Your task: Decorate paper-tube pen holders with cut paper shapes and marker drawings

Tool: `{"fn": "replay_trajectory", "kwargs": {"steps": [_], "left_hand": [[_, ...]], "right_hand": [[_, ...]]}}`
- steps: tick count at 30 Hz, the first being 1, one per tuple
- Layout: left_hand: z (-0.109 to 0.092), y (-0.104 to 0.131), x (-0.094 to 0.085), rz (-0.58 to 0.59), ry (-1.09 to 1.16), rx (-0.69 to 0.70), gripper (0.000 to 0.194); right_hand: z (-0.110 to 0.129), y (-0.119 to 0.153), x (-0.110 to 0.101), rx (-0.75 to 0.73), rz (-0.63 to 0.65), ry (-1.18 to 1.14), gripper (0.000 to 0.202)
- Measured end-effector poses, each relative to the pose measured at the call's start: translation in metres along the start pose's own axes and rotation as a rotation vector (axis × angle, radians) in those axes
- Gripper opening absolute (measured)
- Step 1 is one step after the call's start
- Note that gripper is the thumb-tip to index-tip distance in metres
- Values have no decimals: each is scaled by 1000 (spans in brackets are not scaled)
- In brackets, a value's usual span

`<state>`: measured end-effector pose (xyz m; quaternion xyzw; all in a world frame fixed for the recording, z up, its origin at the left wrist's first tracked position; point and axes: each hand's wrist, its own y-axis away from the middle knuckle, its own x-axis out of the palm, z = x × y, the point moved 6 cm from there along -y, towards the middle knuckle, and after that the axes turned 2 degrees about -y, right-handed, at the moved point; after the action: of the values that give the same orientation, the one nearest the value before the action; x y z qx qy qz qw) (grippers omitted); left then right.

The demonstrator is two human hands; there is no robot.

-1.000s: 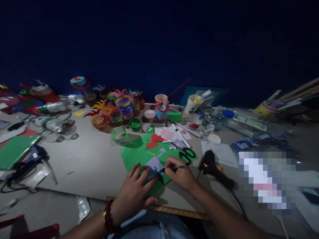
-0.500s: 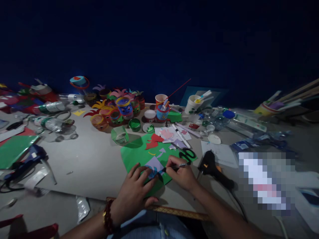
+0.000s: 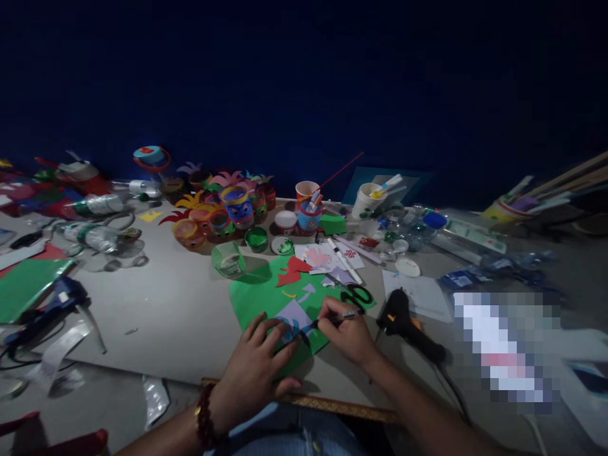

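While left hand (image 3: 259, 358) flat, seemingly on paper (image 3: 254, 294), right hand (image 3: 349, 332) snug around marker (image 3: 349, 315).

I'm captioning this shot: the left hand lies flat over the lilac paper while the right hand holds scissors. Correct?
Not quite: the head view shows the right hand holding a black marker. The left hand part is right.

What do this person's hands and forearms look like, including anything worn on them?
Both forearms are bare, with no sleeves in view. The left hand is ungloved, its wrist wearing a dark red bracelet with gold-coloured detail. The right hand shows no glove or jewellery.
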<state>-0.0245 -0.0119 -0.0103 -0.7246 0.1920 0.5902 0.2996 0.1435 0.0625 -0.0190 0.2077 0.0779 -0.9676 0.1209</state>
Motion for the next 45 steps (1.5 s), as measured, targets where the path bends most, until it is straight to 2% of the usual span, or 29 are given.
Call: {"fn": "replay_trajectory", "kwargs": {"steps": [19, 30, 45], "left_hand": [[0, 1, 1, -21, 3, 8, 58], [1, 0, 1, 4, 9, 4, 57], [-1, 0, -2, -31, 0, 6, 57]], "right_hand": [[5, 1, -4, -32, -12, 49, 14], [7, 3, -5, -53, -20, 100, 15], [11, 4, -7, -71, -17, 134, 18]]}}
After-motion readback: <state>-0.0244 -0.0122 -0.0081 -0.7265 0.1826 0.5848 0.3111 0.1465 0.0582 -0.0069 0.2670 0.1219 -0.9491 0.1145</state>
